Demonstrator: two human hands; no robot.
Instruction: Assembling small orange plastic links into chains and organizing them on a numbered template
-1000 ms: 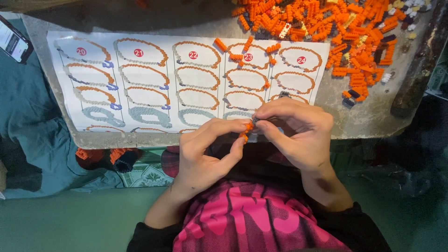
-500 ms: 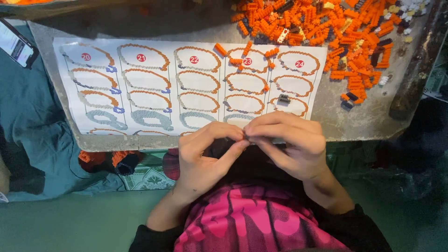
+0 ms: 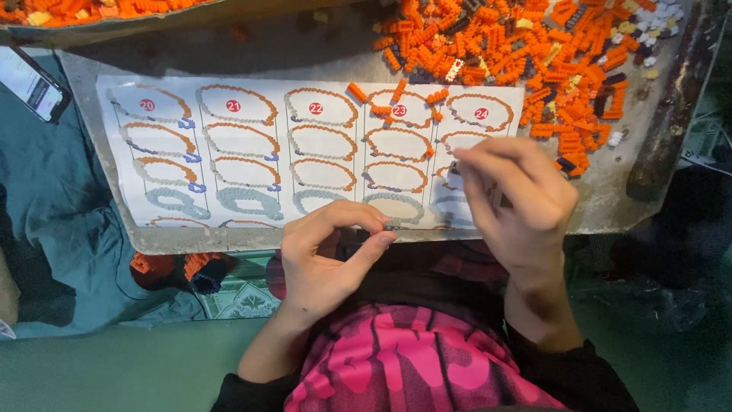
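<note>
Home hobby corner, brick pile (image 3: 534,46), instruction sheet (image 3: 252,145) (numbered steps)

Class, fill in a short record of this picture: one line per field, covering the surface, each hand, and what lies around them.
surface: grey board with a printed instruction sheet laid flat on it
left hand: left hand pinches a small dark piece at the board's near edge
right hand: right hand over the sheet's right end, fingers bent; what it holds cannot be seen
bricks: heap of small orange bricks at the board's far right, a few loose on the sheet
other: phone on teal cloth, far left
</note>
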